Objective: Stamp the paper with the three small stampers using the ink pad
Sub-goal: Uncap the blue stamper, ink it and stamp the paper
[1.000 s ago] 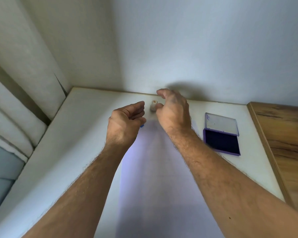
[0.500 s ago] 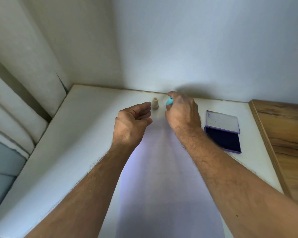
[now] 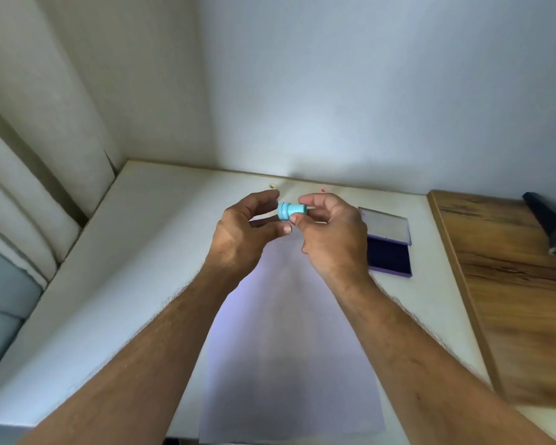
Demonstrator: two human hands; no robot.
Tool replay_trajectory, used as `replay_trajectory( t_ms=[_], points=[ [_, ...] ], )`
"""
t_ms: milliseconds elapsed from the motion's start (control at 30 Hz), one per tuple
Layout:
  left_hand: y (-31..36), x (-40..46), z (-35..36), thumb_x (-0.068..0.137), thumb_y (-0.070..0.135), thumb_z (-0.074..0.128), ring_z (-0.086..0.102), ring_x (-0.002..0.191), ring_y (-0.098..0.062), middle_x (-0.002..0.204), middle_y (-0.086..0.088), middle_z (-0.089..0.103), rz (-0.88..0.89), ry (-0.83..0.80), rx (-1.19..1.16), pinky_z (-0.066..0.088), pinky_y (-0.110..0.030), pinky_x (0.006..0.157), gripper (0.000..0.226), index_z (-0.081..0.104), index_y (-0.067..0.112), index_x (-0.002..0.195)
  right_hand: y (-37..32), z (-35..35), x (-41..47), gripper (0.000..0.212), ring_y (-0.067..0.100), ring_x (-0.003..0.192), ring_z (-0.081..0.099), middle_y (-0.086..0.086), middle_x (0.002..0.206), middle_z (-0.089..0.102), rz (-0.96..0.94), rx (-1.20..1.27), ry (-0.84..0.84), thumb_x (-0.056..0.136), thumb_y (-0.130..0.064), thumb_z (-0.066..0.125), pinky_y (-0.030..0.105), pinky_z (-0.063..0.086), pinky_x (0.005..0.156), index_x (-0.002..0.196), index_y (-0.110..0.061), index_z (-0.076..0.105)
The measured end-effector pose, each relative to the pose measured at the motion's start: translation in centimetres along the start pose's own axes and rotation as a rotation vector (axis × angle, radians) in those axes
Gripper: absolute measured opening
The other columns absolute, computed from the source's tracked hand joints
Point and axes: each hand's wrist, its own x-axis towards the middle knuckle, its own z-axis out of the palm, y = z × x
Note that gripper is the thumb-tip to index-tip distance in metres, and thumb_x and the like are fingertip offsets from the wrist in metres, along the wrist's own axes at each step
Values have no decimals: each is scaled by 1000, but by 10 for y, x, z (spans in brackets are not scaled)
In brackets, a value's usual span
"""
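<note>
Turquoise plastic, small and barrel-shaped: the blue stamper (image 3: 291, 211) lies sideways in the air between both hands, above the far end of the paper (image 3: 291, 354). The right hand (image 3: 333, 234) pinches its narrower end between thumb and forefinger, clamped firmly on it. The left hand (image 3: 243, 234) has its fingers curled loosely around the wider, ribbed cap end, touching or just short of it; I cannot tell whether it grips.

It looks light, rigid and rather slick, so a pinch on the ribbed collar should hold better than on the smooth barrel. The cap probably pulls off with little force.

At about 3 o'clock from the hands, the ink pad (image 3: 387, 252) sits open on the white table (image 3: 142, 252). Near the wall, at 12 o'clock, a cream stamper (image 3: 273, 186) and a red one (image 3: 323, 189) barely show.
</note>
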Motion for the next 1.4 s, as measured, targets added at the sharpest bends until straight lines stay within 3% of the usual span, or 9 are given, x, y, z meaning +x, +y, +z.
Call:
replay_trajectory(
  t_ms=[100, 233, 400, 600, 733, 933, 1133, 1300, 1400],
  points=[
    [5, -7, -1, 81, -2, 75, 72, 91, -15, 105, -3, 74, 20, -65, -49, 57, -20, 78, 42, 68, 14, 120, 1, -9, -11, 18, 11, 61, 62, -5, 91, 75, 64, 60, -64, 86, -17, 72, 27, 53, 55, 99, -29, 68],
    [3, -12, -1, 82, -4, 73, 73, 88, -17, 102, -9, 75, 38, -128, -68, 58, -24, 79, 38, 70, 11, 116, 2, -22, -21, 21, 7, 45, 58, -2, 88, 73, 149, 117, -75, 89, -18, 70, 20, 47, 42, 109, -23, 69],
    [-3, -9, 2, 84, -4, 71, 73, 91, -17, 106, -8, 76, 37, -175, -28, 58, -24, 78, 35, 72, 11, 116, 12, -23, -30, 20, 10, 47, 61, -3, 84, 73, 224, 218, -56, 89, -19, 70, 23, 50, 44, 110, -20, 69],
    [-7, -2, 4, 79, -5, 75, 73, 85, -12, 93, 1, 78, 65, -127, -40, 58, -23, 77, 36, 74, 14, 109, 20, -19, -20, 13, 12, 49, 59, -6, 66, 69, 229, 425, -66, 88, -14, 71, 26, 52, 48, 100, -18, 73],
    [-9, 2, 6, 76, -8, 76, 74, 93, -15, 93, 1, 79, 123, -59, -62, 58, -25, 83, 39, 74, 18, 106, 22, -11, -9, 17, 13, 50, 59, -1, 75, 72, 279, 515, -134, 90, -11, 68, 27, 53, 52, 105, -17, 73],
    [-8, 5, 2, 74, -7, 77, 74, 90, -10, 88, 6, 79, 129, -20, -87, 57, -21, 82, 36, 75, 18, 100, 25, -9, -3, 22, 10, 52, 58, 0, 77, 73, 182, 458, -159, 88, -6, 69, 25, 54, 50, 107, -17, 74],
    [-6, 6, 4, 64, 12, 80, 74, 80, -12, 83, 1, 79, 100, -20, -120, 58, -23, 74, 32, 75, 15, 95, 28, -10, 3, 24, 13, 53, 60, 2, 84, 75, 193, 504, -225, 88, 0, 67, 27, 54, 51, 100, -20, 73],
    [-5, 6, 9, 70, 13, 80, 73, 73, -14, 78, 0, 78, 88, -10, -122, 59, -25, 70, 19, 76, 16, 88, 31, -15, 3, 27, 13, 53, 60, 5, 91, 76, 142, 456, -172, 86, 3, 68, 28, 55, 51, 95, -22, 73],
    [-5, 9, 6, 73, 9, 80, 72, 76, -18, 81, -4, 77, 66, 34, -181, 59, -29, 73, 18, 76, 15, 90, 29, -18, 5, 31, 13, 52, 58, 1, 88, 76, 175, 545, -155, 87, 7, 64, 27, 53, 51, 93, -22, 73]
  ],
)
